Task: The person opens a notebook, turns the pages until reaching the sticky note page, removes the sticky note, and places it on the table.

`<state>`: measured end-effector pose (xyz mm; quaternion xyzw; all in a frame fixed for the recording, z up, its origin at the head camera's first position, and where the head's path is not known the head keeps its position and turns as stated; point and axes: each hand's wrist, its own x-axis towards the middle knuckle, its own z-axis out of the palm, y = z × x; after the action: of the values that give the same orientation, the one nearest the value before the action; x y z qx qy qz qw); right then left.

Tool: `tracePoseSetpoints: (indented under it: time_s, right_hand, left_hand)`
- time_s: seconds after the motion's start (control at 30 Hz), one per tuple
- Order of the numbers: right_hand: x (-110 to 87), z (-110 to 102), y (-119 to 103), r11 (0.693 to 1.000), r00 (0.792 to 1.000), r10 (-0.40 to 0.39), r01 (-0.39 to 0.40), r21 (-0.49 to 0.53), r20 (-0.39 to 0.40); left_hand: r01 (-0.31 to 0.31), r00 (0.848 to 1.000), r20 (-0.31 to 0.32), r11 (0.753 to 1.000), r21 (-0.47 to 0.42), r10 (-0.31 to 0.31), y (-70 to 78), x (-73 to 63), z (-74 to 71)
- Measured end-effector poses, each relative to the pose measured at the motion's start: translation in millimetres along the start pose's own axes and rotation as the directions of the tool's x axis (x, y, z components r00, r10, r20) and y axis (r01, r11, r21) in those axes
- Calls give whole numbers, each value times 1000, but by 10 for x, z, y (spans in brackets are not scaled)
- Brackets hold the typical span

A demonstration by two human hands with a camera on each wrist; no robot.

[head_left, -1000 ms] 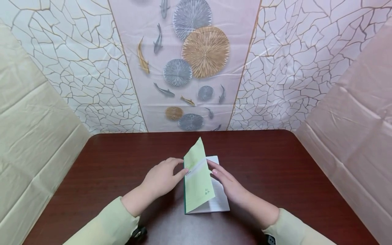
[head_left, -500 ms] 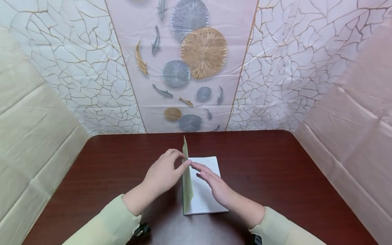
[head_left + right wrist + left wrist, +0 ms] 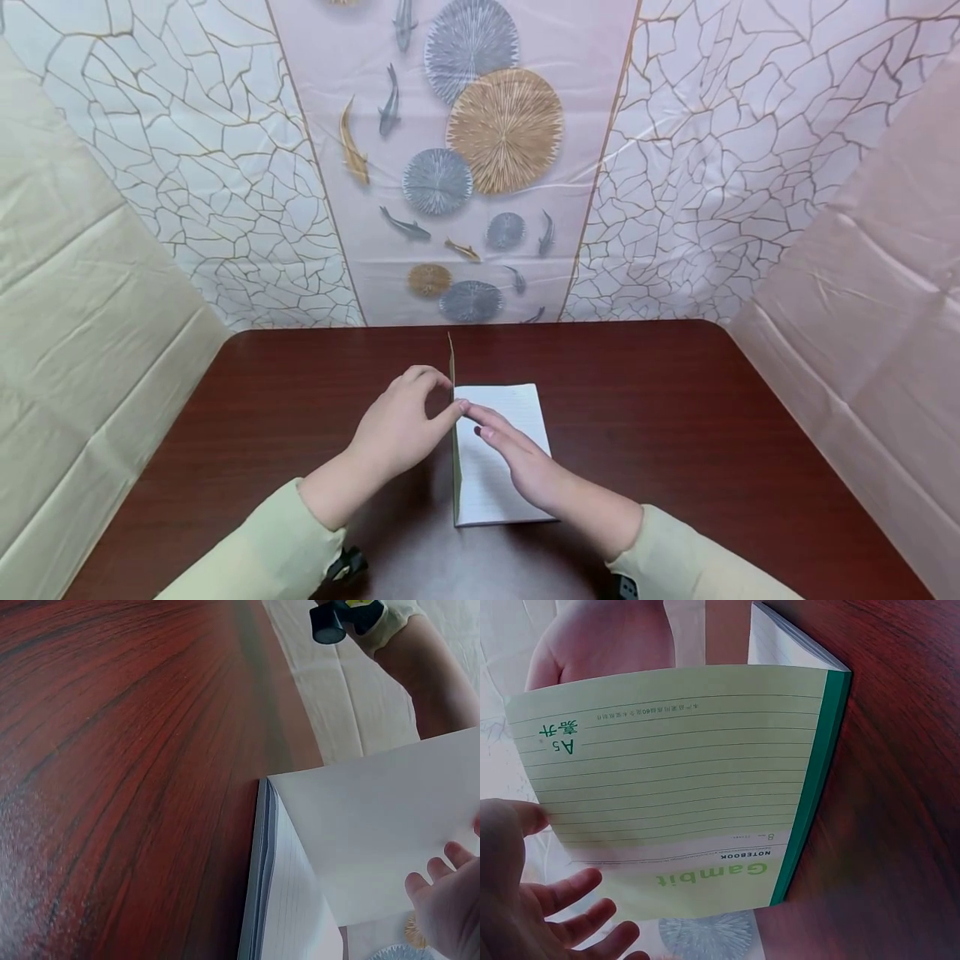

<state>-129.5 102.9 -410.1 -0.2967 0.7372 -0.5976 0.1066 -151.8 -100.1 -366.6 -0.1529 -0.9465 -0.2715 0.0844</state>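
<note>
A notebook lies on the table, its pale-green front cover standing nearly upright along a dark-green spine. White lined pages show at its right. With thumb over the cover's free edge and fingers on the outer side, my left hand holds it loosely. My right hand hovers over the page, fingers extended toward the cover's inner side near the left thumb tip. From the right wrist view, the right hand is beside the plain inner face of the cover. Whether its fingertips touch the cover, I cannot tell.
The dark red-brown table extends around the notebook. Patterned cloth hangs behind it, with plain beige cloth at the sides. A black device sits at the left wrist.
The cover has swung leftward from leaning over the pages to nearly upright, uncovering the lined page. The right hand has moved left with it; the left thumb has come over the free edge.
</note>
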Motion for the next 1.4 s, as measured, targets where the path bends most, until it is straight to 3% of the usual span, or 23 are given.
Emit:
tracePoseSetpoints:
  time_s: [0.33, 0.5, 0.6, 0.73, 0.87, 0.97, 1.1, 1.4]
  right_hand:
    - [-61, -162, 101, 995, 997, 70, -69, -68, 14]
    - [-152, -344, 211, 965, 995, 98, -96, -244, -6]
    - [-226, -481, 283, 899, 996, 87, -77, -430, 3]
    - [-294, -671, 396, 742, 996, 76, -27, -670, 44]
    - [-323, -826, 512, 597, 990, 109, 3, -802, 85]
    - [-348, -903, 592, 519, 981, 151, 25, -855, 120]
    - [-382, -949, 671, 465, 967, 201, 46, -884, 156]
    - [-420, -984, 743, 400, 958, 248, 38, -916, 148]
  left_hand:
    - [24, 1000, 8, 1000, 8, -25, -58, -47, -77]
    - [12, 1000, -23, 1000, 11, -12, -136, -83, -104]
    - [13, 1000, -28, 1000, 10, -13, -185, -112, -129]
    - [27, 999, -34, 1000, 12, -27, -258, -154, -166]
    - [35, 999, -40, 999, 25, -34, -342, -195, -205]
    - [46, 998, -35, 998, 38, -45, -408, -232, -235]
    - [65, 997, -37, 996, 59, -63, -509, -288, -264]
    - [73, 997, -39, 987, 143, -68, -772, -415, -263]
